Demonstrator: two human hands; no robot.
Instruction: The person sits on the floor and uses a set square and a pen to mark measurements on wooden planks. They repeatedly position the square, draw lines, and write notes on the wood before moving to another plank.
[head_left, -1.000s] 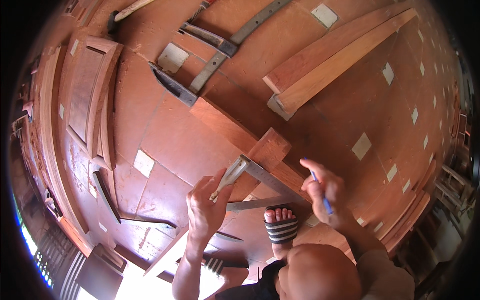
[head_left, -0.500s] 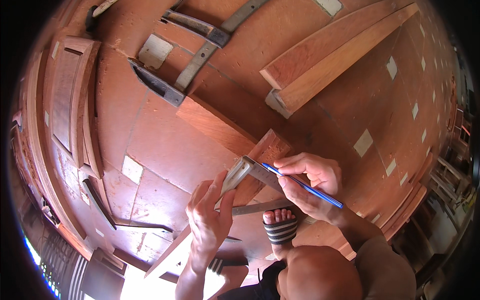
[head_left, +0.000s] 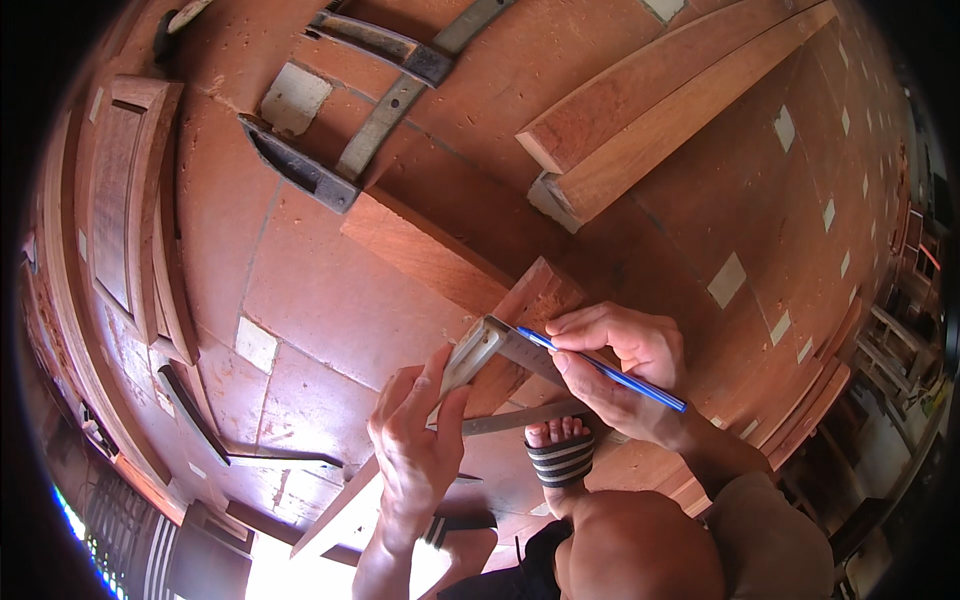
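My left hand [head_left: 415, 430] grips the pale metal stock of a try square [head_left: 470, 357]. The square's dark blade [head_left: 530, 355] lies across a reddish wooden piece [head_left: 540, 290] and runs toward my right hand. Pinched in my right hand [head_left: 630, 365] is a blue pen [head_left: 625, 377]. Its tip sits at the blade's edge, close to the corner where blade and stock meet. Another wooden bar [head_left: 425, 250] meets the piece from the upper left. Part of the blade is hidden behind my right fingers.
A bar clamp [head_left: 375, 125] lies on the tiled floor beyond the bar. Two thick boards [head_left: 660, 110] rest at the far right. Panelled wood frames [head_left: 130, 200] stand at the left, near a dark framing square [head_left: 200, 425]. My sandalled foot [head_left: 560, 455] is close by.
The pen tip has shifted slightly left, nearer the square's corner. My left hand and the square stay almost in place. The view has moved a little, sliding the clamp and frames leftward.
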